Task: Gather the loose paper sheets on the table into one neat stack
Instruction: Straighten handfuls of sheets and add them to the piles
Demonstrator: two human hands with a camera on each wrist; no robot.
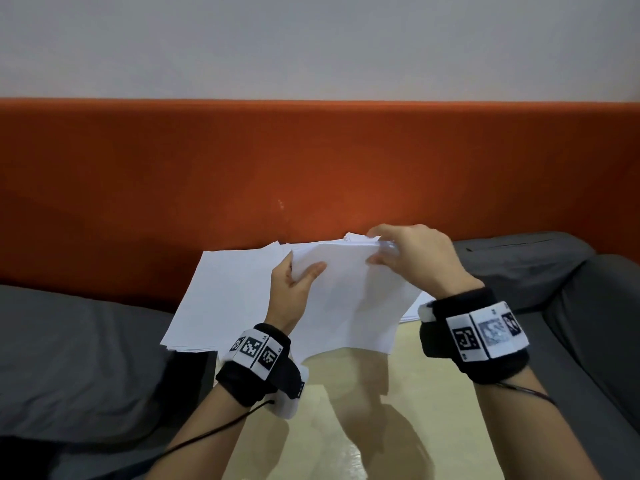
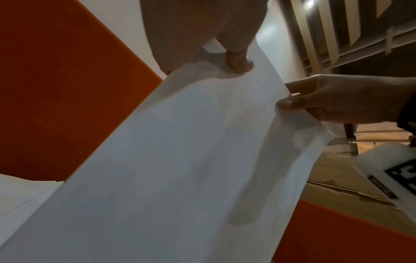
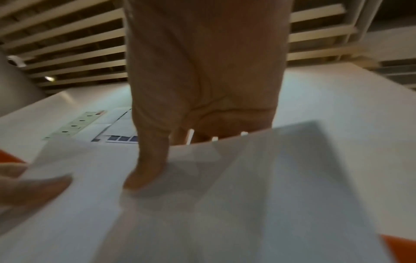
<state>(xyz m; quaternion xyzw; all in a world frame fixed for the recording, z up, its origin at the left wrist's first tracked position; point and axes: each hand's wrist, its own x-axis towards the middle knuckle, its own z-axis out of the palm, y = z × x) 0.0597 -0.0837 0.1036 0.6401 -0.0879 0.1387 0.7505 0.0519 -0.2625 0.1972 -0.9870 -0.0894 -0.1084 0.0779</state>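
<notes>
Sheets of paper [image 1: 349, 299] are held lifted above the glossy table [image 1: 426, 393], pinched by the left hand [image 1: 292, 289] at one edge and the right hand [image 1: 415, 258] at the far corner. Beyond them, a second pile [image 1: 225, 296] lies on the table against the orange panel [image 1: 311, 168]. Edges are best squared before lowering onto that pile, judging by the uneven corners.

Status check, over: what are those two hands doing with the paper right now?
Left hand and right hand both grip the lifted sheets. More loose sheets lie on the table, not gathered. Nothing blocking.
</notes>
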